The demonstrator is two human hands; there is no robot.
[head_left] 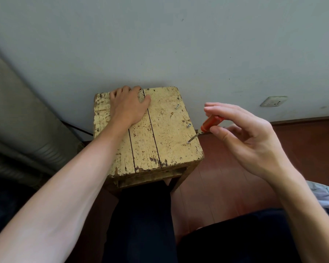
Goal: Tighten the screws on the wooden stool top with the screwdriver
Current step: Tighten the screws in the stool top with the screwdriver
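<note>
An orange plastic screwdriver (210, 123) is pinched by its handle between the thumb and fingertips of the right hand (254, 133), the remaining fingers loosely fanned above it. The tool is held tilted, handle out beyond the right edge of the stool top (169, 118), its thin metal shaft slanted down and inward. The tip is set on the nearest screw (188, 142), close to the right edge and not far from the near right corner.

Two more small metal screws are seen further along the same edge: the middle screw (188, 126) just beyond the tip, and the far screw (177, 106) towards the far right corner. Both appear to stand proud of the wood.

The top is made of three rough planks, divided by dark gaps and coated in pale yellow paint that is chipped and worn to brown in patches, most heavily at the edges. The left hand (127, 105) is laid palm down across the far left part, its fingers reaching the far edge and its thumb spread wide.

A plain grey-white wall (160, 44) with a socket plate (273, 101) is seen behind, reddish-brown flooring (302, 141) to the right, and dark trousers (141, 215) below.
</note>
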